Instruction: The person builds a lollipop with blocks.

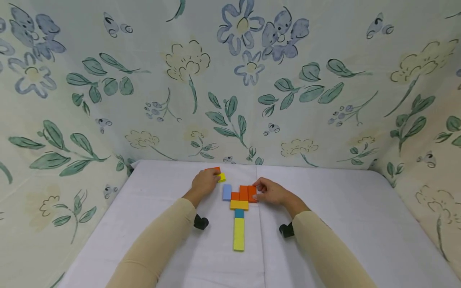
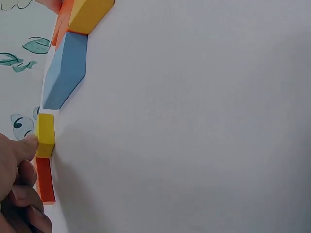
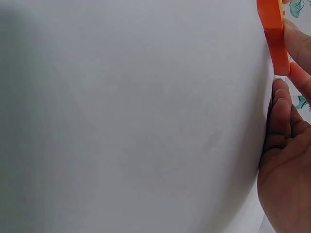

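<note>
At the far side of the table my left hand (image 1: 204, 183) has a fingertip against a small yellow block (image 2: 46, 136), its other fingers curled beside an orange block (image 2: 46, 179). To the right, my right hand (image 1: 273, 193) pinches the outer orange-red block (image 1: 252, 194) between thumb and finger. That block stands against another orange-red block (image 1: 243, 193), with a smaller orange piece (image 1: 235, 196) on its left. Beneath them lies an amber block (image 1: 239, 205). A light blue block (image 1: 227, 192) sits slightly apart at the left.
Below the amber block, a small dark-blue block (image 1: 239, 213) and a long yellow-green block (image 1: 239, 235) continue in a column. A white cloth (image 1: 342, 224) covers the table. Floral fabric (image 1: 230, 92) hangs behind it.
</note>
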{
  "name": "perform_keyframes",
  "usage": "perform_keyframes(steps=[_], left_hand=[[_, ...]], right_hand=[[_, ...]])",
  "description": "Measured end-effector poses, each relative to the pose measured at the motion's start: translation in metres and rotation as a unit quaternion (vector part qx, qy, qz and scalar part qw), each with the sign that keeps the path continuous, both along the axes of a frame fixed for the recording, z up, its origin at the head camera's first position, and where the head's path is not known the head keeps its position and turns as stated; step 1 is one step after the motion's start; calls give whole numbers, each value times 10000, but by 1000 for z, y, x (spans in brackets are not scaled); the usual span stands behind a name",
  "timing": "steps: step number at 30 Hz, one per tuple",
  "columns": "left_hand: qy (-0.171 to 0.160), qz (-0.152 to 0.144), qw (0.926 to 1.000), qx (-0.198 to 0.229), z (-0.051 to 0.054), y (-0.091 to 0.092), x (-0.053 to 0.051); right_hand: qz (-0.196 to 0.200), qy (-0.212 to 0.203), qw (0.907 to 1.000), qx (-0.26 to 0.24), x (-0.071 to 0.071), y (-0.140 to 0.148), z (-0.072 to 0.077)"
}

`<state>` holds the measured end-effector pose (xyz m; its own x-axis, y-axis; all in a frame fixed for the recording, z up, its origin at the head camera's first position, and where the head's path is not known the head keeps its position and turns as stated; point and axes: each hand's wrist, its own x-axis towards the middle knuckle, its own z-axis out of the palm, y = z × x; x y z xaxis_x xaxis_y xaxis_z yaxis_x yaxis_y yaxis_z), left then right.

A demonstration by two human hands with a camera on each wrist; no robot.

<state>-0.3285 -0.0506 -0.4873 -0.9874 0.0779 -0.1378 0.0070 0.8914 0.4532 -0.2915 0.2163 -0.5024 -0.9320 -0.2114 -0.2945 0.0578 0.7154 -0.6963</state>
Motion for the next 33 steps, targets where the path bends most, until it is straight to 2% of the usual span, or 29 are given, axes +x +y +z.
perform_keyframes(steps=[6,13,23,28,33], left_hand=[[-116,-206,9997,-75,3,-8,1],[-270,-373,9989,-96,3,-9,2],[-512,-412,9978,39,2,-6,0],[-470,-429,9976,261,2,-5,1],[-406,-841,9933,686,4,-4,1]], right_hand=[[-22,10,10000,-18,0,1,1],[10,20,10000,-52,1,1,1],[-18,71,10000,-57,2,-1,0],[-39,7,10000,-32,1,-1,1],[-60,-49,10000,-16,1,-1,2]])
